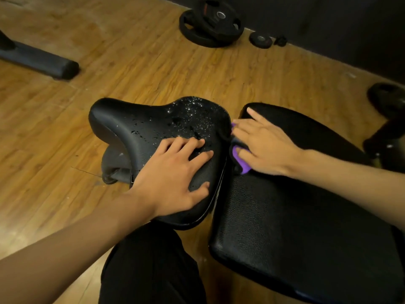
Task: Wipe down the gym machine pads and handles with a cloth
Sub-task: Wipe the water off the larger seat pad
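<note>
Black vinyl covered two pads, a droplet-speckled seat pad and a bench pad beside it, over a wooden floor with three weight plates by a dark wall, while the left hand lay flat on the seat pad, grip released, and the right hand pressed one purple cloth between the pads with straight fingers.

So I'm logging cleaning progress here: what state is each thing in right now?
seat pad: wet, droplets over its far end
bench pad: no droplets visible
purple cloth: bunched, pressed at the bench pad's edge
left hand: flat, fingers spread on the seat pad
right hand: pressing the cloth down
weight plates: lying on the floor
</note>
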{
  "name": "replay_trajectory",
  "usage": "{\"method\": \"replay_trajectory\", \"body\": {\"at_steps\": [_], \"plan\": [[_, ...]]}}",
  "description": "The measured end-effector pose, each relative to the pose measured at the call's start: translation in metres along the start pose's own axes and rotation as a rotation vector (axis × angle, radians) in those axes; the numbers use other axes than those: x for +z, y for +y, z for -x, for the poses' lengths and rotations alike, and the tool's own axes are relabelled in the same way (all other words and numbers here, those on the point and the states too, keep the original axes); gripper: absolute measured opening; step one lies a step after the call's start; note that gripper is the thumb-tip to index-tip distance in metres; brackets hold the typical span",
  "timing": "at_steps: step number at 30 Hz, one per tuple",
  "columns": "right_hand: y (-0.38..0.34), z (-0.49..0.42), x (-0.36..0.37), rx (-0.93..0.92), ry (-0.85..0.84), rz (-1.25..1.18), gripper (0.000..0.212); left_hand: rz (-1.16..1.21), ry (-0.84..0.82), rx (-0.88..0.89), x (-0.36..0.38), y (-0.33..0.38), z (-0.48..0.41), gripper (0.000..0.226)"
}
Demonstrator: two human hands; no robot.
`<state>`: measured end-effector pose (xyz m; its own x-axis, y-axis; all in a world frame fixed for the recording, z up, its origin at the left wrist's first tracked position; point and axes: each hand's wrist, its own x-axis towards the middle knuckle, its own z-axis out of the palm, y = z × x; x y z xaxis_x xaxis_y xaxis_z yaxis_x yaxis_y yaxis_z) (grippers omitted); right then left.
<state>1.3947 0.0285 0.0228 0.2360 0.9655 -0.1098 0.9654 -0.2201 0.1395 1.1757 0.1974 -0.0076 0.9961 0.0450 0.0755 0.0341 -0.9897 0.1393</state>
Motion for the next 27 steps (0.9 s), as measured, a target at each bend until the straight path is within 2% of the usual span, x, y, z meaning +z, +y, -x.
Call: {"method": "replay_trajectory", "body": {"at_steps": [3,7,9,12,14,16,21,24,27], "plan": [[0.006,0.009,-0.003,-0.062,-0.040,0.030,0.056,-0.013,0.002,0.006,0.001,0.000,0.000,0.070],[0.046,-0.041,-0.013,0.170,-0.133,0.166,0.068,-0.010,0.001,0.005,0.000,-0.001,0.000,0.070],[0.042,-0.048,-0.014,0.211,-0.115,0.149,0.066,-0.013,-0.002,0.006,0.000,-0.001,-0.002,0.070],[0.005,-0.010,-0.008,0.072,-0.032,0.060,0.061,-0.012,-0.009,0.007,0.001,-0.001,-0.001,0.070],[-0.009,0.011,-0.008,-0.012,-0.048,0.046,0.059,-0.016,-0.008,0.007,0.001,-0.002,-0.001,0.070],[0.006,-0.002,-0.012,0.003,-0.091,0.085,0.060,-0.022,-0.006,0.011,0.002,-0.001,-0.002,0.069],[0.038,-0.054,-0.015,0.201,-0.161,0.166,0.074,-0.011,-0.001,0.003,0.002,-0.002,-0.002,0.070],[0.000,-0.020,-0.010,0.082,-0.088,0.117,0.068,-0.014,0.002,0.008,0.001,-0.003,-0.002,0.070],[-0.019,0.010,-0.012,-0.008,-0.100,0.102,0.059,-0.022,0.002,0.011,0.003,-0.003,-0.002,0.071]]}}
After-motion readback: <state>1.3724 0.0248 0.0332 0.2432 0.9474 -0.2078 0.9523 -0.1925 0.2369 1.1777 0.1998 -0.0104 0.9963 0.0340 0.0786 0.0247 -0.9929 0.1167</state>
